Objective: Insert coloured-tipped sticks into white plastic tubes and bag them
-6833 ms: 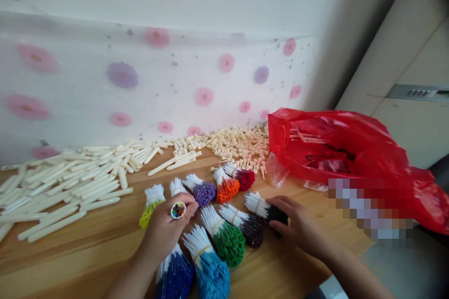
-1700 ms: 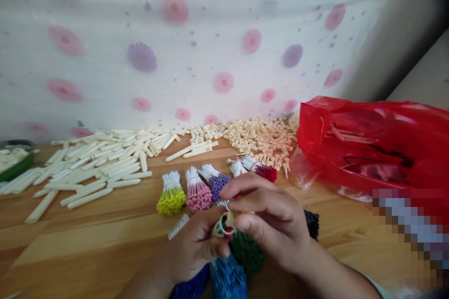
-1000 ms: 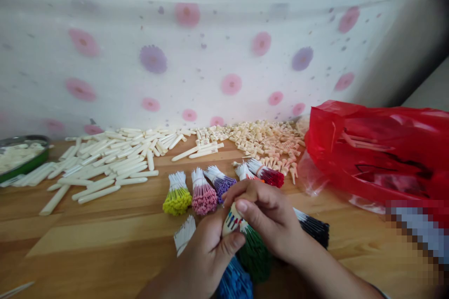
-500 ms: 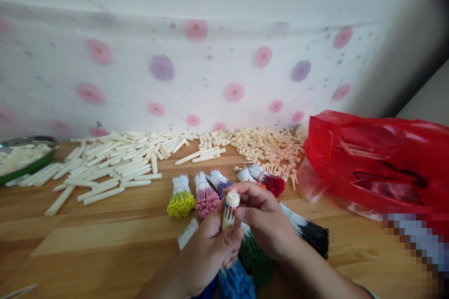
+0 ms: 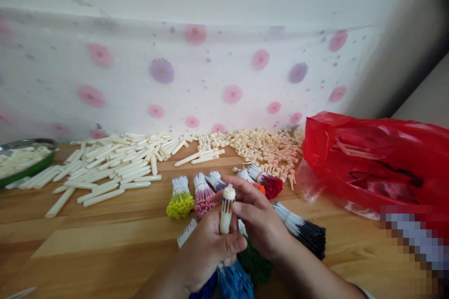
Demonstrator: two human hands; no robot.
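Pen [image 5: 227,215]: cream, almost upright above the worktop [image 5: 105,252], coloured strips showing in slots below its top; centre of the clock face.
Left hand [image 5: 210,245]: grip wrapped around the pen's lower barrel.
Right hand [image 5: 258,217]: fingers curved behind the pen's top, thumb just beside it; whether this grip presses on it cannot be told.
Light-blue bundle [image 5: 236,281]: 6 o'clock, near the left hand.
Black-tipped bundle [image 5: 303,232]: between 3 and 4 o'clock.
Cream tubes [image 5: 131,161]: piled at 10 o'clock.
Slotted parts [image 5: 263,147]: heaped at 1 o'clock.
Red bag [image 5: 379,149]: between 2 and 3 o'clock.
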